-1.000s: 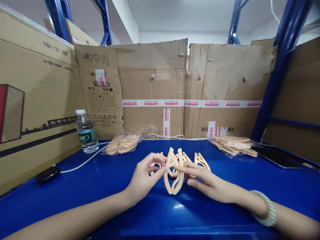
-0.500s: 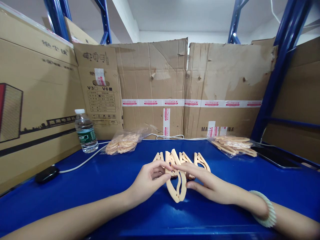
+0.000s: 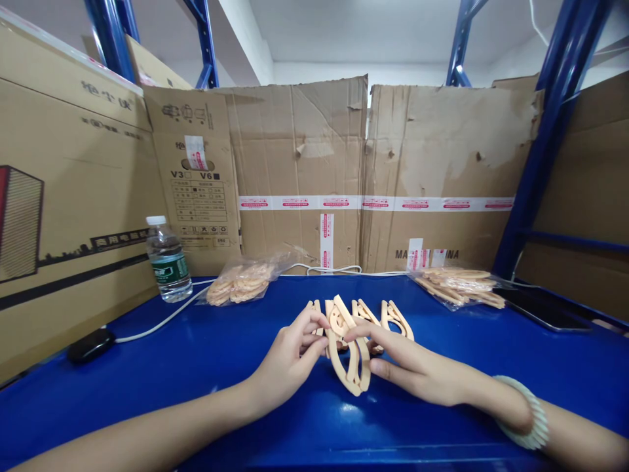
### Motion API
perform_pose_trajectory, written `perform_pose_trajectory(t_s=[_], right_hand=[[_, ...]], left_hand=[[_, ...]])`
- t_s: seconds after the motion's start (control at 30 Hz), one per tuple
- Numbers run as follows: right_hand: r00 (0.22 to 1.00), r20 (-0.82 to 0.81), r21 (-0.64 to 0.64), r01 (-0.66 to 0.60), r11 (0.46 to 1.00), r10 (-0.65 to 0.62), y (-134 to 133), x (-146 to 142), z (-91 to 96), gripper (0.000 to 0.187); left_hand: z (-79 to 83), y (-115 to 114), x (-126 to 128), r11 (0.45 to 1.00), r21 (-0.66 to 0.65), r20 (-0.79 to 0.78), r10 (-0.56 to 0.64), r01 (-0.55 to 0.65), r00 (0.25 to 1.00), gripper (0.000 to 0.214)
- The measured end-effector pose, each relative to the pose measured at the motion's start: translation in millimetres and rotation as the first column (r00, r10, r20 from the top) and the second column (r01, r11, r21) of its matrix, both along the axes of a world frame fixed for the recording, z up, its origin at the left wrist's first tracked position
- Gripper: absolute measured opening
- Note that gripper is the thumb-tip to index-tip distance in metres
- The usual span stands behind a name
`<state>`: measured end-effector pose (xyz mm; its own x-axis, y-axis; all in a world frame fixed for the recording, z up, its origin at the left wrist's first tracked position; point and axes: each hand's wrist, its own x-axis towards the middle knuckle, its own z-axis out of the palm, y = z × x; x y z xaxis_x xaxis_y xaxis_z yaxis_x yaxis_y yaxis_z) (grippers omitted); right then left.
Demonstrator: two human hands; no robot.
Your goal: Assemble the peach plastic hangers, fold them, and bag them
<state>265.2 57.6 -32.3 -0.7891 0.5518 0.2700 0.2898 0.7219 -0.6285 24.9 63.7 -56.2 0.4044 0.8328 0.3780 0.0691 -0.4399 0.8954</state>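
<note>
A beige plastic folding clothes hanger (image 3: pixel 361 367), folded into a narrow pointed-oval shape, is held between my two hands over the blue table. My left hand (image 3: pixel 289 351) has its fingers curled, with index finger and thumb at the hanger's left edge. On the other side my right hand (image 3: pixel 413 360) grips it, index finger across its upper part and thumb by its right edge. Behind it lie more folded hangers in a row: one on the right (image 3: pixel 397 320), another beside it (image 3: pixel 363 311), and one partly hidden by my left fingers (image 3: pixel 317 314).
Plastic bags of beige hanger parts lie at the back left (image 3: pixel 240 282) and back right (image 3: pixel 459 286). A water bottle (image 3: pixel 170 262), a black mouse-like object (image 3: pixel 92 345) with a white cable, and a dark phone or tablet (image 3: pixel 543 309) are on the table. Cardboard (image 3: pixel 299 164) walls the back.
The hanger has turned slightly in my hands, its lower tip shifting a little right. My left fingers have drawn back a little to its left edge.
</note>
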Motion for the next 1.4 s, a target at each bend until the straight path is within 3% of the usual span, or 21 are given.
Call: perform_pose_trajectory(t_s=[0.17,0.4,0.6,0.97,1.2,1.4], right_hand=[[1.0,0.013,-0.052,-0.002,0.999,0.003,2,2,-0.5,0.048],[1.0,-0.009,-0.019,-0.02,1.0,0.02,1,0,0.4,0.051],[1.0,0.025,0.011,-0.013,1.0,0.013,1,-2,-0.1,0.05],[0.997,0.048,0.095,-0.058,0.994,0.054,-2,-5,3.0,0.044],[0.979,0.204,0.199,-0.042,0.979,0.001,-6,-8,6.6,0.023],[0.977,0.214,0.184,-0.058,0.981,0.017,-3,-10,6.7,0.017]], left_hand=[[-0.2,4,2,0.997,-0.066,0.04,0.029,-0.026,0.999,0.018],[2.0,4,4,0.999,-0.019,0.045,0.048,-0.048,0.998,0.021],[2.1,8,3,0.988,-0.141,0.092,0.069,-0.055,0.993,0.042],[6.4,10,4,0.993,-0.113,0.033,0.025,-0.021,0.999,0.035],[11.7,6,5,0.993,-0.109,0.012,0.041,-0.039,0.999,0.03],[7.1,8,4,0.992,-0.128,0.023,0.013,-0.01,1.0,0.031]])
